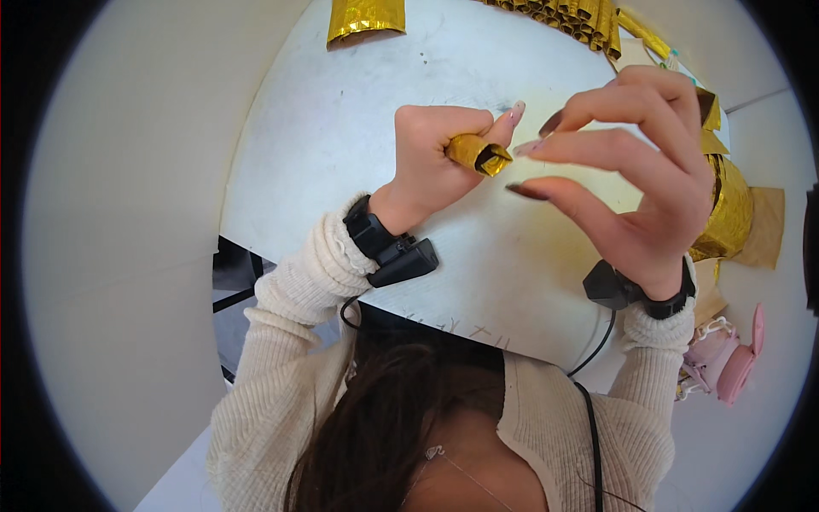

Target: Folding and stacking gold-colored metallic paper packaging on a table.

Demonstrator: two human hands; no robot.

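Observation:
Above the white table, my left hand (431, 149) is closed in a fist around a small gold foil paper tube (467, 151). One open end of the tube juts out toward the right, and its rim looks folded inward and angular. My right hand (653, 171) is close beside that end, its thumb and fingers curved and spread apart. Its fingertips are just off the tube, with nothing visible between them. Each wrist wears a black strap with a small device on it.
Gold foil tubes (567, 15) are piled along the far edge of the table (341, 136). A curved gold foil piece (367, 19) lies at the far left. On the right are a large gold foil roll (732, 205), brown paper (765, 229) and a pink lidded item (740, 367).

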